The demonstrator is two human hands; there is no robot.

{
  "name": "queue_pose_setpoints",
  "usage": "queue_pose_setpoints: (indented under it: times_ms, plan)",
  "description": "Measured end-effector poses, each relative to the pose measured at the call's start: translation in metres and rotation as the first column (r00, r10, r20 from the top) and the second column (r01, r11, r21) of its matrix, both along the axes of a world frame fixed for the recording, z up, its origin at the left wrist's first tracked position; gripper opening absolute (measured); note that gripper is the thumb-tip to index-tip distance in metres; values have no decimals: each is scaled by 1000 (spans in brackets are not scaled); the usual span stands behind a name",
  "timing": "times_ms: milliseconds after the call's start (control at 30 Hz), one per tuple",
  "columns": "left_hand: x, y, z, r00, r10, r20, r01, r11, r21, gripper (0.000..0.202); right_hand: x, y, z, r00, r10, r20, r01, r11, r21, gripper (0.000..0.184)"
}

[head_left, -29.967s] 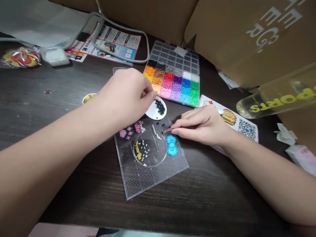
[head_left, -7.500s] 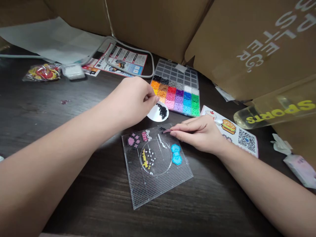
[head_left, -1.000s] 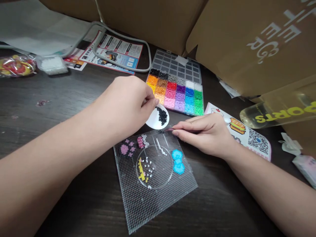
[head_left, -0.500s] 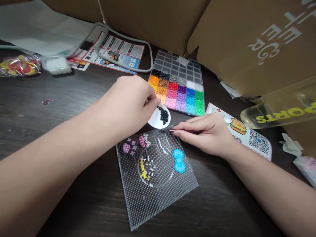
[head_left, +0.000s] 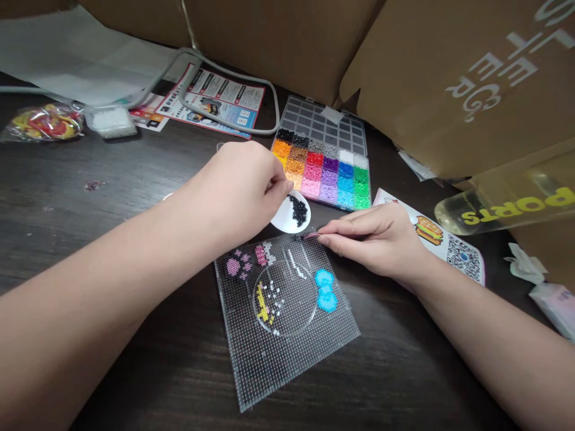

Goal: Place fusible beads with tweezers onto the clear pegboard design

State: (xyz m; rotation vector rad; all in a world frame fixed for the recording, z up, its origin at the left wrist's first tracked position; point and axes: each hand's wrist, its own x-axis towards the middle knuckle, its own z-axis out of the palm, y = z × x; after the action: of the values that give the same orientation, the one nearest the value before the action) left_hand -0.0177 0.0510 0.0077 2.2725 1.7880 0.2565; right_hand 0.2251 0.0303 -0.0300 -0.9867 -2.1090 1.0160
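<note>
Reading left to right: white sheet (head_left: 67,57) is cut by the frame edge. Clear bag (head_left: 47,123) below it, red/yellow contents muddled by glare. Small clear box (head_left: 111,121) just beside, white contents unclear. Left forearm (head_left: 112,269) crosses the surface (head_left: 179,365), hides nearly all of a round-edged item (head_left: 168,196). Leaflet (head_left: 215,102) sits partly under grey tube (head_left: 275,99), print too small to read.

Left hand (head_left: 251,182): grip together at the rim of white dish (head_left: 281,220); contact hidden, can't tell if it's clamped on it. Hand covers dish's left part; black beads (head_left: 299,211) lie on the right part. Pegboard (head_left: 287,365) flat on the surface, near side of dish. Clear round tray (head_left: 294,314) overlaps it, on or under unclear. Bead case (head_left: 330,178) open behind dish, one corner behind left hand.

Right hand (head_left: 377,239): grip clamped on thin tool (head_left: 311,235), probably tweezers, tip at board's far edge by dark beads (head_left: 297,237); too small to tell if it has one. Card (head_left: 449,245) half behind that hand. Bottle (head_left: 507,206) and packet (head_left: 554,305) cut off at right.
</note>
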Motion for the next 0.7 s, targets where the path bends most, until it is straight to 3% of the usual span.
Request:
queue_pose_setpoints:
  times_ms: [167, 400, 700]
  plan:
    - [1, -1, 0, 1000, -14, 20, 15, 1000, -19, 34, 2, -1, 1, 997, -68, -42, 65, 995, -75, 18]
    - [0, -1, -1, 1000, -20, 21, 20, 1000, -18, 34, 2, -4, 3, 994, -104, -40, 100, 991, -84, 14]
    - [0, -3, -5, 991, -104, 86, 107, 994, -31, 31, -8, -8, 5, 985, -169, -39, 166, 984, -62, 11]
